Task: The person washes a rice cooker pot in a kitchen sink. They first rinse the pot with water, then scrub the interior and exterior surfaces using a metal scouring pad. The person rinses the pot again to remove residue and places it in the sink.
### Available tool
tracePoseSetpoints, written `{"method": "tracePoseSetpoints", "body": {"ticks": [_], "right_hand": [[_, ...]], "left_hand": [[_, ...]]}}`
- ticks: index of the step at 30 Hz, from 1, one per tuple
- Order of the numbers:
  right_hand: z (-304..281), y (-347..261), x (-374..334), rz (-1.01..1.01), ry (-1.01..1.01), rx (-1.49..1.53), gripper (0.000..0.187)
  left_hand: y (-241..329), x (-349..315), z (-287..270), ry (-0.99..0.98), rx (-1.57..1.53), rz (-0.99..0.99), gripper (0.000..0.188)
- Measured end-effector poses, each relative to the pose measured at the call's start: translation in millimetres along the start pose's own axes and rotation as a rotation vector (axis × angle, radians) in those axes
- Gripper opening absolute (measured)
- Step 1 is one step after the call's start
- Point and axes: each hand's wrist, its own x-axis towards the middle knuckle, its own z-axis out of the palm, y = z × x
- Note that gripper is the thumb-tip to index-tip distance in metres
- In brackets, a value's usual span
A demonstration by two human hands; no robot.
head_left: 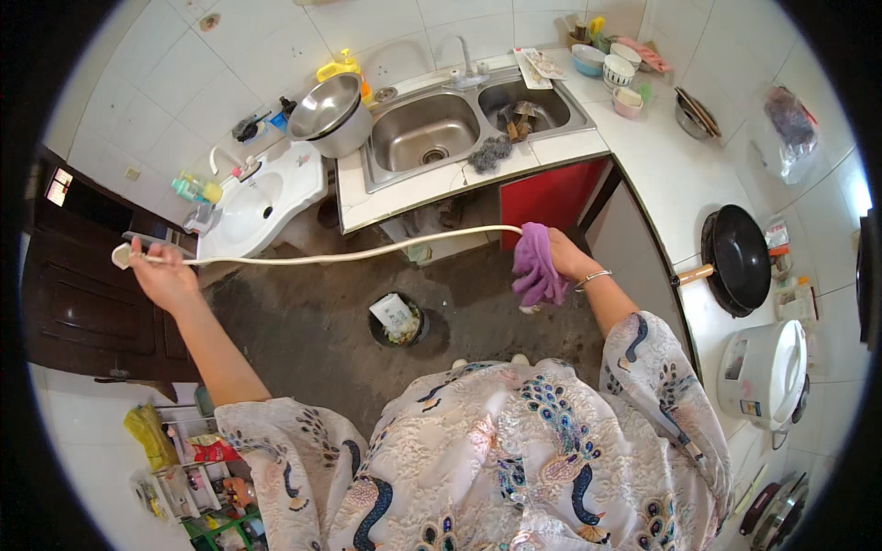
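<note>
Cord (367,253) was stretched above floor (285,317) | its white end (121,256) was gripped by left hand (165,277) | purple cloth (537,268) was clamped at cord by right hand (571,257) | span was exposed; remainder couldn't be told

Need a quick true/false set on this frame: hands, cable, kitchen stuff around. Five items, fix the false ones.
1. The left hand grips the long off-white cable near its block-shaped end. True.
2. The cable lies coiled in a loop. False: it runs stretched out between the two hands.
3. The right hand holds a crumpled purple cloth. True.
4. The black round frying pan sits in the left basin. False: the pan is on the white tiled counter, on the right.
5. A white rectangular carton sits in the round black bin. True.
</note>
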Motion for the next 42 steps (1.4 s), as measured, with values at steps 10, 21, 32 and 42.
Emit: {"method": "tracePoseSetpoints", "body": {"ticks": [10,21,32,42], "right_hand": [[56,-53,28,-0.053,-0.244,0.004,0.02],[115,-91,29,-0.239,-0.194,-0.241,0.028],[52,-16,6,0.044,-0.383,-0.345,0.035],[37,-7,-19,0.186,-0.61,-0.042,0.021]], "left_hand": [[-99,-195,69,-0.647,0.225,-0.872,0.025],[-127,-242,109,-0.753,0.516,-0.255,0.026],[-163,-159,52,-0.85,0.953,0.293,0.017],[-177,-162,33,-0.801,0.959,0.042,0.022]]}}
